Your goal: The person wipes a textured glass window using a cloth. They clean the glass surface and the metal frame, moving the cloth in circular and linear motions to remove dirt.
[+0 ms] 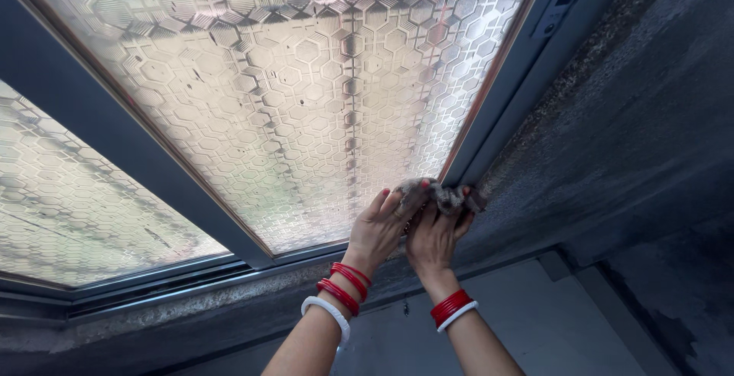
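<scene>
Pressing a crumpled rag [442,195] into the lower corner of the patterned glass [306,93], I have both hands on it where the pane meets the dark frame [489,108]. My left hand [377,231] lies open with its fingers flat, holding the rag's edge against the glass; my right hand [433,237] bunches the rest from below, fingers curled over it, so the cloth stays packed into the corner. Red and white bangles [340,293] sit on both wrists. Beside the frame runs a grimy, stained wall [634,139], and a second pane [69,208] lies to the left.
</scene>
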